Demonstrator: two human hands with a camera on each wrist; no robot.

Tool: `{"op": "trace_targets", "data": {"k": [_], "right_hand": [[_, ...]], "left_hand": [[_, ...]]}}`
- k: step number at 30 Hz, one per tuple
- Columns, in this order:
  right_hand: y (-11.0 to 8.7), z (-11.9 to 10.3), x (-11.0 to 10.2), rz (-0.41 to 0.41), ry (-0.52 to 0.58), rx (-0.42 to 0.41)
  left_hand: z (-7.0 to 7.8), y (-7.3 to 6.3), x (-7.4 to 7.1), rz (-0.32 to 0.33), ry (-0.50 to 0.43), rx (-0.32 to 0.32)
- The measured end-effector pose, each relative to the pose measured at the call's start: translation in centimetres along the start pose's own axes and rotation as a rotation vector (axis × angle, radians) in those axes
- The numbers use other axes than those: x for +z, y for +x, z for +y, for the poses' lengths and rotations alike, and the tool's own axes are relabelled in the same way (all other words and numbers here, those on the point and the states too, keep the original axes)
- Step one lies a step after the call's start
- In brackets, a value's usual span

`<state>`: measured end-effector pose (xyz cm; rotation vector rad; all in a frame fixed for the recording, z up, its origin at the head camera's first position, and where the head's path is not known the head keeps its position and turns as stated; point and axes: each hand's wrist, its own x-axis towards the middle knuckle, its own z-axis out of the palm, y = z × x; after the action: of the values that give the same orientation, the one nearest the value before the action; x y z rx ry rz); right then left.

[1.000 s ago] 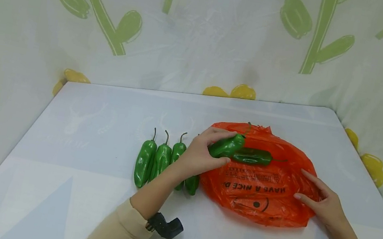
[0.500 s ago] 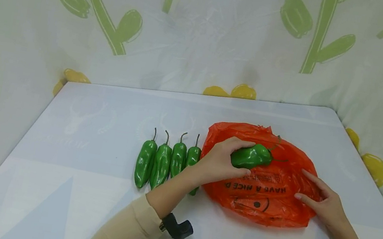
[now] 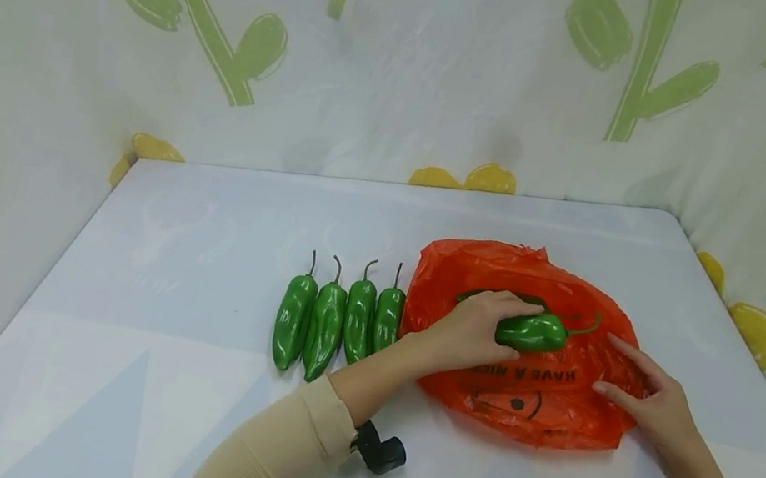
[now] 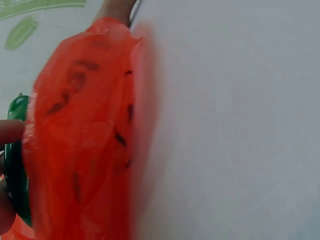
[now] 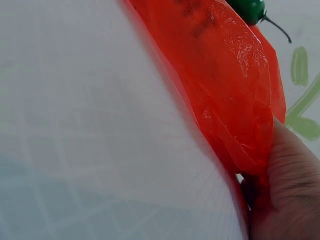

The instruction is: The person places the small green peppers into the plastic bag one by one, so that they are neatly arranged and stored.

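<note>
My left hand (image 3: 474, 330) grips a green pepper (image 3: 538, 333) above a flattened orange-red plastic bag (image 3: 553, 403) with black lettering. The pepper's stem points right. Behind my fingers lies a second green pepper, mostly hidden by the hand. In the left wrist view, fingertips show at the held pepper (image 4: 17, 175) beyond the bag's near side (image 4: 85, 125). My right hand (image 3: 659, 408) rests at the bag's right edge, thumb and forefinger spread over the plastic. The right wrist view has my right thumb (image 5: 295, 175) against the bag (image 5: 220, 85).
Several green peppers (image 3: 326, 322) lie side by side left of the bag, stems pointing away; my left forearm partly covers the rightmost. All rest on a pale table (image 3: 178, 374). A white curtain (image 3: 375, 102) with green leaf prints stands behind the table.
My left hand has carried the pepper rightward and a little toward me across the bag, and the pepper has turned so its stem points right. The right hand stays in place.
</note>
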<state>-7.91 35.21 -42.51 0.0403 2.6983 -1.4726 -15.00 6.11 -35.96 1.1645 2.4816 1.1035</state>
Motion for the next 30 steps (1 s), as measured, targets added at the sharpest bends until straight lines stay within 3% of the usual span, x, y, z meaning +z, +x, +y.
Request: {"op": "trace_targets", "data": {"k": [11,16,21,30], "right_hand": [[0.1,0.1,-0.3,0.002,-0.013,0.02],[0.1,0.1,-0.2,0.005,-0.011,0.009],[0.1,0.2,-0.2,0.001,-0.026,0.016],[0.1,0.3,-0.1,-0.009,-0.029,0.029]], "left_hand": [[-0.4,1.5,1.8,-0.036,0.067,-0.025],[-0.7,2.0,2.3,-0.06,0.14,-0.033],[-1.1,2.0,2.7,-0.072,0.192,-0.066],[-1.9,1.7,3.1,-0.057,0.18,-0.115]]}}
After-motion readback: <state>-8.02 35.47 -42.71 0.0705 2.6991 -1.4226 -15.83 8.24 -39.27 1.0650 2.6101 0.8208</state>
